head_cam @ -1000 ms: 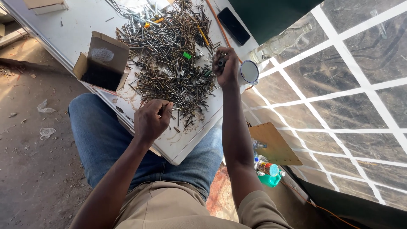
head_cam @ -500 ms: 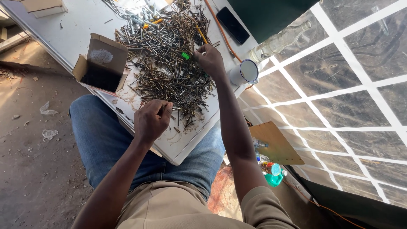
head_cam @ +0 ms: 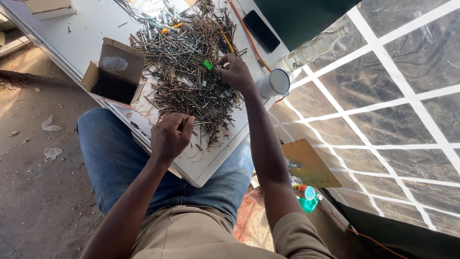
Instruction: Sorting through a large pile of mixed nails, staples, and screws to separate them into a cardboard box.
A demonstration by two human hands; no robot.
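While both hands work the nail heap (head_cam: 187,62) on the white board (head_cam: 206,165), left hand (head_cam: 170,136) curled around nails, right hand (head_cam: 235,74) pinching into the pile, one open cardboard box (head_cam: 115,72), one white cup (head_cam: 273,84), one phone (head_cam: 261,31).

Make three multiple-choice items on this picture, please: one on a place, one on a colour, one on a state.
1. Where does the cardboard box stand?
A. on the white board, left of the heap of nails
B. on the ground
C. on the person's knee

2. What colour is the small plastic piece by the right hand?
A. red
B. green
C. blue

3. How is the left hand?
A. flat and open
B. out of view
C. closed into a loose fist

Key: 1 A, it rests on the board beside the heap of nails; 2 B, bright green; 3 C, fingers curled in.
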